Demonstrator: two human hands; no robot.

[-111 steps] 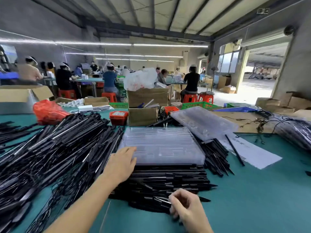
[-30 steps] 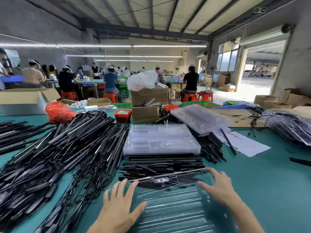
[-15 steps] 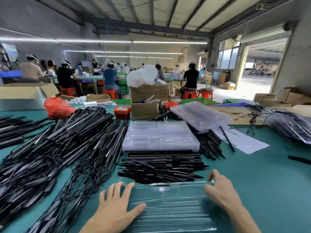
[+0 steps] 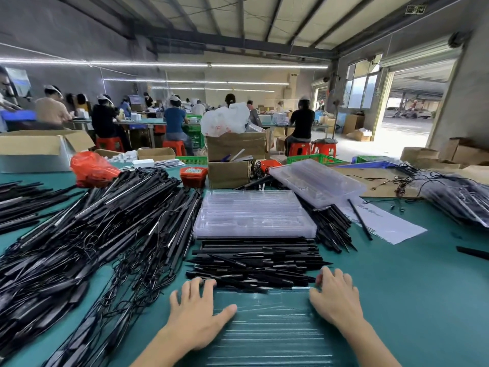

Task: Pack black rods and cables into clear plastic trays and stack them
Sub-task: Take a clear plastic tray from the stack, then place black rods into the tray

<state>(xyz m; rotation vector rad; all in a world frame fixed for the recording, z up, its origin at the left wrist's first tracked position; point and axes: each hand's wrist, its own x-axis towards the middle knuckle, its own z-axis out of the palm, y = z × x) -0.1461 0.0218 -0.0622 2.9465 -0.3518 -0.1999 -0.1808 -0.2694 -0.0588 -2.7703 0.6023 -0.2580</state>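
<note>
Change: a second ago the clear tray (image 4: 270, 327) was tilted up over the near rods with its far edge raised; now it lies flat on the green table (image 4: 412, 292) at 6 o'clock, drawn toward the person.
Meaning: judged from this, an empty tray is in place and the filling step can start; nothing sits in its grooves yet.
Left hand (image 4: 197, 317): flat on the tray's left edge, fingers spread apart, thumb out over the plastic, gripping nothing.
Right hand (image 4: 334, 300): resting on the tray's right edge, fingers loosely apart, fingertips just beside the rod pile, clamped on nothing.
Rods: sorted black rods (image 4: 254, 263) lie at 12 o'clock, touching the tray's far edge.
Cabled rods: a big tangled heap (image 4: 87, 234) fills 9 to 10 o'clock.
Tray stack: stacked trays (image 4: 252, 217) sit beyond the rods at 12 o'clock; a tilted stack (image 4: 317, 181) at 1 o'clock.
Surface: green mat, crowded left, bare at 3 o'clock.
Room: workshop hall, seated workers behind, open doorway at 2 o'clock.
</note>
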